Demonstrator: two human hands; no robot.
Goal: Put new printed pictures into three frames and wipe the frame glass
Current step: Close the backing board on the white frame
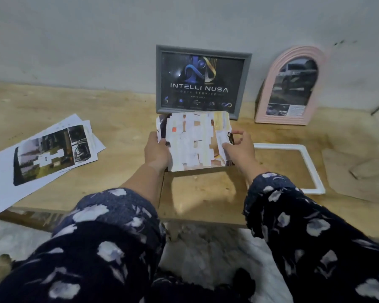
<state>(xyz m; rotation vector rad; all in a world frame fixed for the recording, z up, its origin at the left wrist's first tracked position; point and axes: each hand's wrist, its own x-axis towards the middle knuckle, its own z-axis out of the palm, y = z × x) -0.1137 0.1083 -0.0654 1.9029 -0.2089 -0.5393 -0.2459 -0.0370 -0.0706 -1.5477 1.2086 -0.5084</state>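
Picture insertion is proceeding. The left hand (pixel 157 154) and right hand (pixel 239 147) are pinching opposite edges of the printed picture (pixel 193 143), just before the grey frame (pixel 159 84). The next move is probably lowering the picture squarely into the flat frame (pixel 161 193) below it.

Colour rundown: the grey rectangular picture frame (pixel 158 79) has a black poster with white lettering and a blue-and-gold logo. The pink arched ribbed frame (pixel 269 84) shows a dark greyish photo, and the white rectangular plastic frame (pixel 311 169) pops against the light tan wooden counter (pixel 123 127). The glossy printed picture (pixel 193 141) is mostly blocky white patches over tan with one orange spot and a yellowish corner, the white paper sheets (pixel 0 171) carry a murky green-grey photo print, and the long fabric sleeves (pixel 109 226) are dark navy with pale lavender-white flower blotches.
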